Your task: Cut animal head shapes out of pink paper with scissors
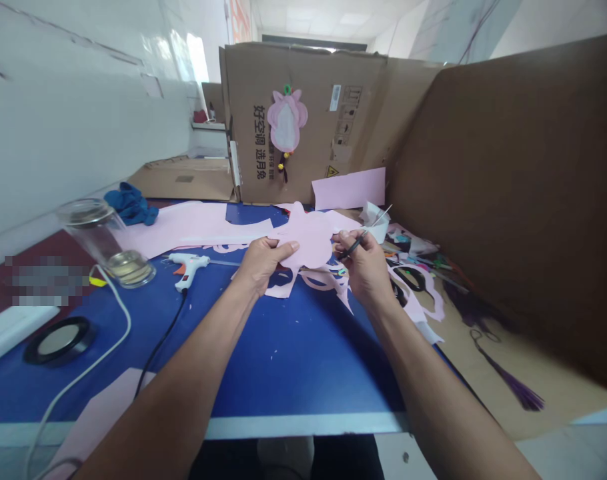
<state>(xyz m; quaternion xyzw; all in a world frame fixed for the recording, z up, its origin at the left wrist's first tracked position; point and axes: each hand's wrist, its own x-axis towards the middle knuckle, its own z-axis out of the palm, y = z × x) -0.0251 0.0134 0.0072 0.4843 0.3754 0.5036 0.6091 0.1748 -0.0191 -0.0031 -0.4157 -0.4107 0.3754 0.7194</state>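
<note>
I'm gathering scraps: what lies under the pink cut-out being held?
Pink paper offcuts lie on the blue table below the pink cut-out, held by the left hand; the right hand holds scissors. Anything directly beneath it is covered.

Glass jar (106,243): standing at the left of the blue tabletop (293,360), holding a little yellowish liquid.
Black-rimmed lid (58,340): lying flat nearer the front edge.
Glue gun (188,265): lying on its side just right of the jar, trailing a black cord (158,353) toward the front.
White cable (103,353): curving past the jar.
Blue cloth (131,204): lying crumpled behind the jar.
Printed cardboard box (363,113): standing at the back, carrying a hanging pink ornament (287,120).
Pink sheet (348,189): leaning against the box.
Cardboard wall (508,200): closing off the right side.
Purple tassel (508,380): lying at its foot.
</note>
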